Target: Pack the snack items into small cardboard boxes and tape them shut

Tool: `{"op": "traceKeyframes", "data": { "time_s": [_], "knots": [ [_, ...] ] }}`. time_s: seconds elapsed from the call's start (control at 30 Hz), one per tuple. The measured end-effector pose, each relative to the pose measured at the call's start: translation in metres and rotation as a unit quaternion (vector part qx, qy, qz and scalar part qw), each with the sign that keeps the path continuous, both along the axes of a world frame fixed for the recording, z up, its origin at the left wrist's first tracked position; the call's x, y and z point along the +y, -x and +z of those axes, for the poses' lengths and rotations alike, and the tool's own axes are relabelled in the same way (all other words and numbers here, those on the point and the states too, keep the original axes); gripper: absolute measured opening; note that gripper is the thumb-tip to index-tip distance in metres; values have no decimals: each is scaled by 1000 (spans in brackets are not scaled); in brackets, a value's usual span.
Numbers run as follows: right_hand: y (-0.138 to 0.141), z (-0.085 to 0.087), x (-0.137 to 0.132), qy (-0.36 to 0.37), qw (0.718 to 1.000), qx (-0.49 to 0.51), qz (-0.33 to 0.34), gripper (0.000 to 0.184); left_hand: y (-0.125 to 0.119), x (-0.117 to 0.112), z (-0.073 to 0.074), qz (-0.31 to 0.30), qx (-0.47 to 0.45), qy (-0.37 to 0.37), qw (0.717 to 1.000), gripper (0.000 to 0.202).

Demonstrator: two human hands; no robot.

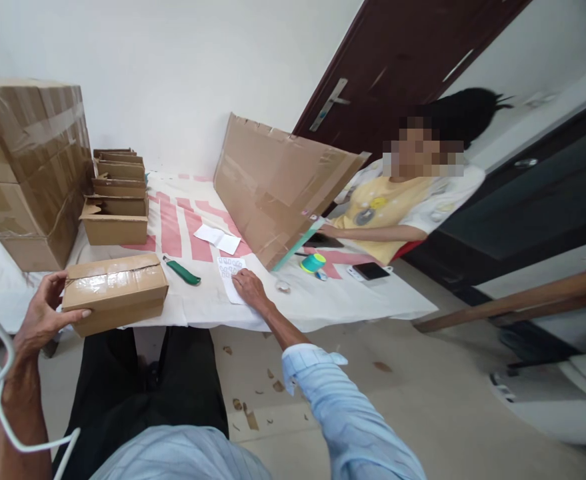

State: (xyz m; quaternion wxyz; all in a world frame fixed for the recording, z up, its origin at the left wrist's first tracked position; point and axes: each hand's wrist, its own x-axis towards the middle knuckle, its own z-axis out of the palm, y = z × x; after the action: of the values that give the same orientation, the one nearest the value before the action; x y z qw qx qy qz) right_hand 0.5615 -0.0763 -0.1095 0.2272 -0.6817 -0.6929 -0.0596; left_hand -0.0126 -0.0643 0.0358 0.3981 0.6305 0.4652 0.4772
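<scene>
In the head view, our left hand (47,312) gripped the box (117,287) at the front edge of the table (373,303); our right hand (251,288) touched the sheet (227,279), pinching or not we couldn't tell. We seemed to be picking at the sheet; the next move called for a light pinch.

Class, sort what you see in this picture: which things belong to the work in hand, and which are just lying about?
Apparently in use:
- cardboard box, gripped by the left hand
- marked sheet, under the right hand

Seemingly just lying about:
- green knife
- creased paper
- teal spool
- phone
</scene>
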Motion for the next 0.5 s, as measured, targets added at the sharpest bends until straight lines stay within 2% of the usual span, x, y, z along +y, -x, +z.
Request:
{"op": "traceKeyframes", "data": {
  "time_s": [0.27,0.5],
  "knots": [
    [8,-1,-6,-1,1000,-5,-11,26,2,-3,1,-2,2,-3,1000,96],
    [13,-6,-5,-7,1000,0,-20,27,6,0,-14,-1,5,-27,1000,91]
  ]
}}
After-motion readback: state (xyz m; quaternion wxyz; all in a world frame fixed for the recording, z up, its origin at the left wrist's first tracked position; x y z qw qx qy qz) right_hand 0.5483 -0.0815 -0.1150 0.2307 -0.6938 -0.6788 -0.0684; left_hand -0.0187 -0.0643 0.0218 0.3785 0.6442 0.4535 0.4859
